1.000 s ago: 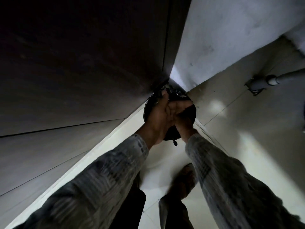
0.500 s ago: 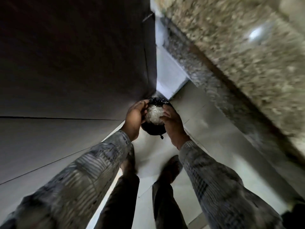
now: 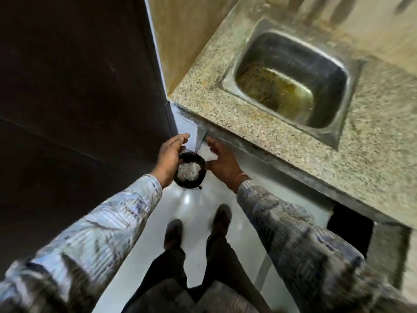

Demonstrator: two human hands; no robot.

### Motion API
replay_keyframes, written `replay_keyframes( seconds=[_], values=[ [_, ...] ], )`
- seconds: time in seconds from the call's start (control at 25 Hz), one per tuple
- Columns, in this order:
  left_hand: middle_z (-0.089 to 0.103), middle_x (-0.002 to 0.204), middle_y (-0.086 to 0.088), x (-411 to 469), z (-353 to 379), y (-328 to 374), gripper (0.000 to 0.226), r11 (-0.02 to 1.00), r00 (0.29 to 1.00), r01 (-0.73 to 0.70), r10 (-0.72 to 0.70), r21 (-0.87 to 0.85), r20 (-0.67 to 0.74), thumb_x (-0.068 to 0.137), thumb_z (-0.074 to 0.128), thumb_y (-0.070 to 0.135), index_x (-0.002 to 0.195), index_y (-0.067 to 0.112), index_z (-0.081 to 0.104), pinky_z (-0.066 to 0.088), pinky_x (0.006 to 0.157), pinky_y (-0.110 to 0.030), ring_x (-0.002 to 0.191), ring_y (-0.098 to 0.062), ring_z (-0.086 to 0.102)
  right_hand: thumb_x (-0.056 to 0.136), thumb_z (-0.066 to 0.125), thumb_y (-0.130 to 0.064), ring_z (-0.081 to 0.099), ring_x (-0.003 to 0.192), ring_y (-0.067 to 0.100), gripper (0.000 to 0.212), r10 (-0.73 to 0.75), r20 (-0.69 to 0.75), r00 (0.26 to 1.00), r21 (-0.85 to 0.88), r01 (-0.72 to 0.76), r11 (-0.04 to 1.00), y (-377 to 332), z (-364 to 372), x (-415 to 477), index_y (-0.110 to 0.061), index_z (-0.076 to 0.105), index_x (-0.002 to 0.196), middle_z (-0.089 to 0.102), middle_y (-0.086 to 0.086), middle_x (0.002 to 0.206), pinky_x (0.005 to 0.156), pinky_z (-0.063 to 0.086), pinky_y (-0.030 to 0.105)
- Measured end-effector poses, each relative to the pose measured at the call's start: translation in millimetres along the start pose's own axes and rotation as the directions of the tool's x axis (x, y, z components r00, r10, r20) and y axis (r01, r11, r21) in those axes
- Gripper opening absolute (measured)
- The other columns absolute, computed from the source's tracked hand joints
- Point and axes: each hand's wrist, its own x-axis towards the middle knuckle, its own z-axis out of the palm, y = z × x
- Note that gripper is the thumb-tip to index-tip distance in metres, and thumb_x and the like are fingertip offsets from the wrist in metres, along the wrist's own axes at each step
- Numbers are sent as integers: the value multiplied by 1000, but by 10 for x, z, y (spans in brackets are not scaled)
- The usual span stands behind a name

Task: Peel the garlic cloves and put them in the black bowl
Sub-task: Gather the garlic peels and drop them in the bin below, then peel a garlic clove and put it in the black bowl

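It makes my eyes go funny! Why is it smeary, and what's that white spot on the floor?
Head view: sleeves and counter smear from motion blur; the spot is light glaring off the shiny floor; the wall on the left is in deep shadow.
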Motion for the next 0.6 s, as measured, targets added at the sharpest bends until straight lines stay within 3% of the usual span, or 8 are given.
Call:
replay_keyframes(
  seconds=[0.08,0.16,0.32,0.6],
  values=[
    [70,125,3,-341,84,297,28,996,990,-69,62,58,124,101,51,30,111,29,77,47,83,-35,112,-21,60,76,79,-5,44,139,11,82,-31,-75,997,12,32,999,-283,-151,-450,-17,47,150,48,0,154,114,42,37],
    [69,127,5,-610,246,541,30,981,964,-154,122,120,235,105,48,24,118,25,75,46,84,-33,117,-17,60,77,75,-1,41,144,12,84,-17,-155,988,92,31,995,-445,-309,-855,-19,44,153,46,-1,156,112,42,32],
    [68,134,5,-1019,685,745,28,945,875,-291,199,150,442,103,51,28,123,26,72,45,108,-39,130,-14,58,80,74,5,43,141,9,81,-6,-378,926,150,67,986,-501,-680,-1544,-24,47,150,50,-4,152,106,38,16],
    [67,136,7,-1734,2026,553,31,888,658,-426,174,171,733,104,52,29,129,23,70,36,120,-45,132,-12,57,77,78,0,47,139,11,80,109,-671,734,239,74,968,-14,-1515,-2761,-34,51,144,53,-4,148,115,39,29]
  ],
)
